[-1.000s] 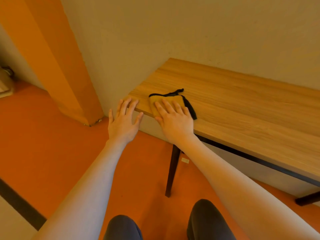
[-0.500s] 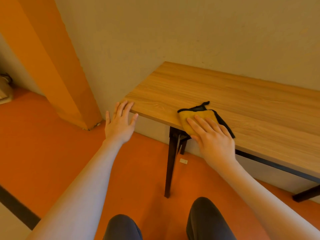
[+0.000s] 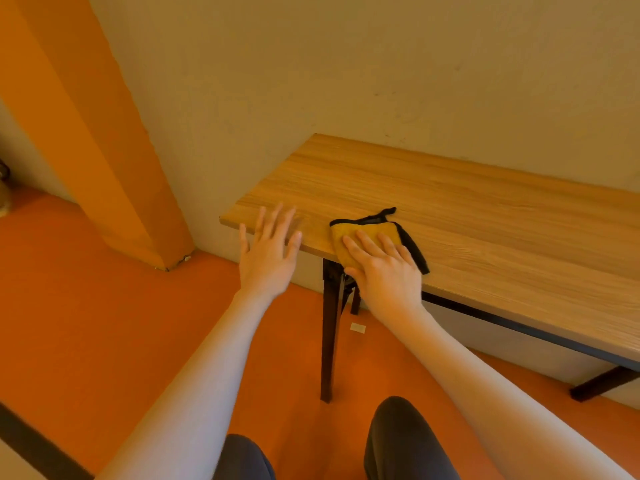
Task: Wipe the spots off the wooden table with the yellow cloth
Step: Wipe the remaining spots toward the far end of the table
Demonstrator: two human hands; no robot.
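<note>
The yellow cloth (image 3: 360, 233), edged in black with a black loop, lies flat near the front edge of the wooden table (image 3: 467, 216), close to its left end. My right hand (image 3: 384, 268) presses flat on the cloth, fingers stretched over it and the palm past the table's edge. My left hand (image 3: 268, 251) is spread open, its fingertips over the table's front left corner and nothing in it. I cannot make out any spots on the wood.
The table stands against a beige wall (image 3: 346, 81), with a dark leg (image 3: 329, 327) under its left end. An orange pillar (image 3: 90, 133) rises at the left. The floor (image 3: 86, 323) is orange, and my knees (image 3: 405, 441) show at the bottom.
My right hand slid the cloth right along the table's front edge, then back a little to the left. My left hand stayed open by the corner and now reaches over it.
</note>
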